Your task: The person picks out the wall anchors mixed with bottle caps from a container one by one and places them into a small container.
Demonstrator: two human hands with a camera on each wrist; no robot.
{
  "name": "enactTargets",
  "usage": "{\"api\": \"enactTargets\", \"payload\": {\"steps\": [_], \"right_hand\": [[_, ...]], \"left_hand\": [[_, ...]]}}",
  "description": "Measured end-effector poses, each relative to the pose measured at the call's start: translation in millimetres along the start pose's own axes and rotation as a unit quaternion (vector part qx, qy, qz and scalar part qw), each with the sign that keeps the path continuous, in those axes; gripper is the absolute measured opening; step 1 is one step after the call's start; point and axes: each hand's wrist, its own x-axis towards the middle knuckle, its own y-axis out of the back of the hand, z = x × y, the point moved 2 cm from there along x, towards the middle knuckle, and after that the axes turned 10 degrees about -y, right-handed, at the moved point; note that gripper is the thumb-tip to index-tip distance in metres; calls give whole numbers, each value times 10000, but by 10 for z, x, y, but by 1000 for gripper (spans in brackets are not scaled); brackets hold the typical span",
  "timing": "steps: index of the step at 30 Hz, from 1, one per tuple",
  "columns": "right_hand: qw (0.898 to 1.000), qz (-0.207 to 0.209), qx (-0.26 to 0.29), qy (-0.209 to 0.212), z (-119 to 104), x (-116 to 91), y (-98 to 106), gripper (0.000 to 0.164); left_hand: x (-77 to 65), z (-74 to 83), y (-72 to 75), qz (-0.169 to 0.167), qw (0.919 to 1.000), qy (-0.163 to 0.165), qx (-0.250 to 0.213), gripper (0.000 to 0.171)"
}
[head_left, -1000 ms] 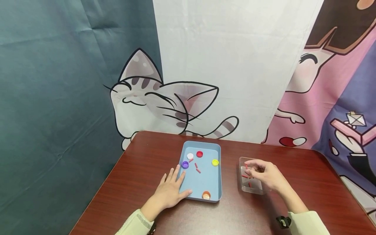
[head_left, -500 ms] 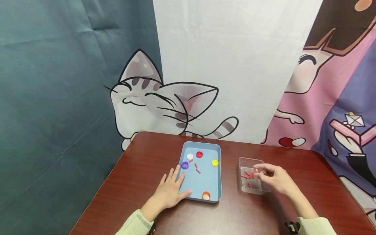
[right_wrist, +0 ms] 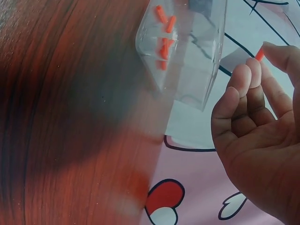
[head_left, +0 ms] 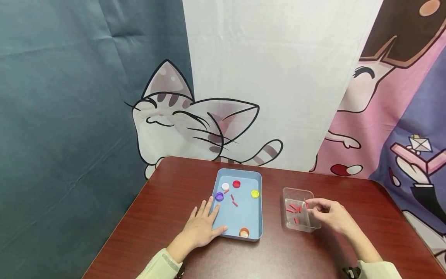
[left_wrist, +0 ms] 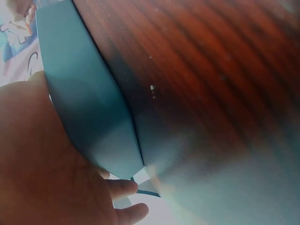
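My right hand (head_left: 333, 217) is over the right side of a clear plastic box (head_left: 290, 225), pinching a small red stick (right_wrist: 260, 53) between thumb and fingertip. Below it, several more red sticks (head_left: 295, 208) lie loose in the box. On the left, my left hand (head_left: 199, 229) rests with spread, straight fingers along the left rim of a light blue tray (head_left: 245, 215). Three red sticks (head_left: 232, 197) lie in that tray, among a white cap (head_left: 225, 186), a red cap (head_left: 236, 184), a purple cap (head_left: 219, 197), a yellow cap (head_left: 255, 194) and an orange cap (head_left: 244, 232).
Both containers stand on a reddish-brown wooden table (head_left: 167, 190), with a strip of tabletop between them. Behind the table hangs a cloth backdrop (head_left: 275, 85) with a cartoon cat.
My right hand has drawn to the right and slightly down, from the box's middle to its right side, with the red stick still pinched. The left hand has stayed in place.
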Motion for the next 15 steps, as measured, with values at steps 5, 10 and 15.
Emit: {"api": "enactTargets", "payload": {"steps": [5,10,15], "right_hand": [[10000,-54,-7,-35,32,15,4,29],[9999,-20,-92,37,22,24,-18,31],[9997,78,-157,177,-56,51,-84,28]], "left_hand": [[3,-8,-12,9,10000,-3,14,83],[10,-17,-24,24,10000,-9,31,84],[15,-29,-38,54,10000,-10,61,84]]}}
